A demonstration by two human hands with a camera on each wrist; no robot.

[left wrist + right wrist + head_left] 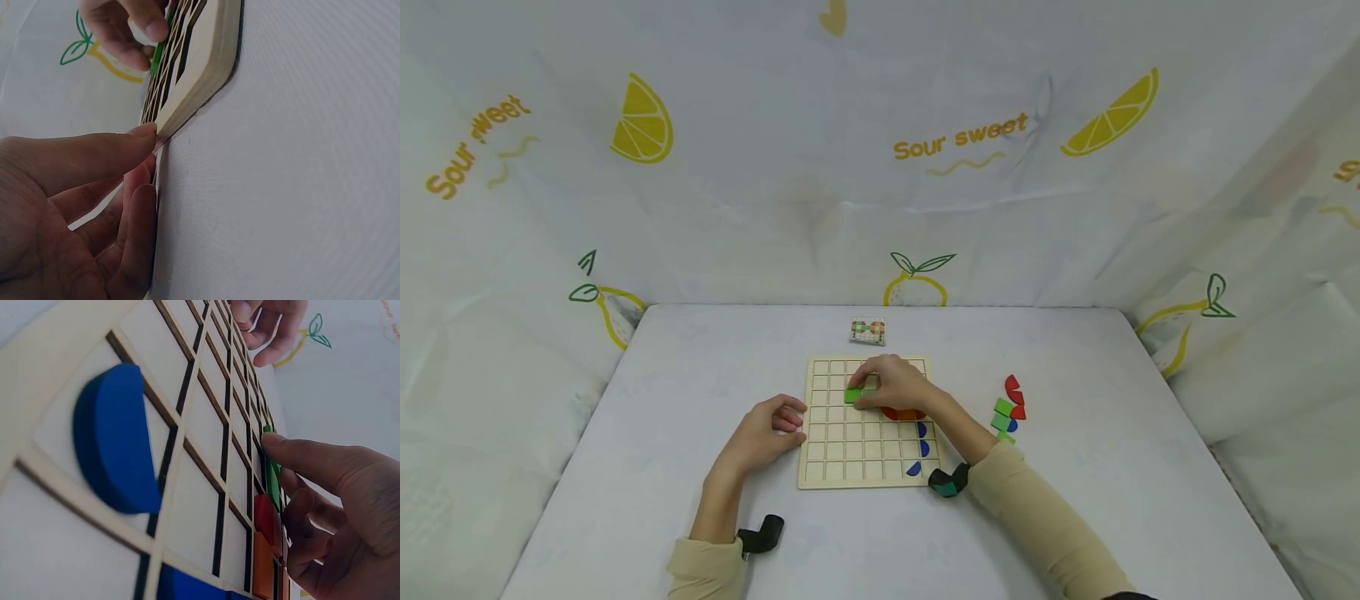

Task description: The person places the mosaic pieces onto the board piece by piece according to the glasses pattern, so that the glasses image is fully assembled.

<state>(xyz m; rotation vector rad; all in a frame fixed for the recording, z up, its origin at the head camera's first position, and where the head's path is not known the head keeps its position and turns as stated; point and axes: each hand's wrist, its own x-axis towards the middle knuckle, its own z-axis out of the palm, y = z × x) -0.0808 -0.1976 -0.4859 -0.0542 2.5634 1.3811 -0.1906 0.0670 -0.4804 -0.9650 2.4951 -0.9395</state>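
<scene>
A pale wooden grid board (835,475) lies on the table. My right hand (895,385) is over its upper part, pinching a green square block (853,395) between thumb and fingers. Beside that block another green piece (869,390) is partly covered by the hand. Red and orange pieces (910,414) sit in cells beneath the right wrist. Several blue half-round pieces (923,448) lie in the right-hand columns; one blue piece (119,437) is large in the right wrist view. My left hand (769,429) touches the board's left edge with thumb tip and fingers.
Beyond the board lies a small patterned card (868,330). Loose red pieces (1013,387), green squares (1002,414) and a blue piece (1012,425) lie on the table to the right. A white cloth with lemon prints (775,167) hangs behind the table.
</scene>
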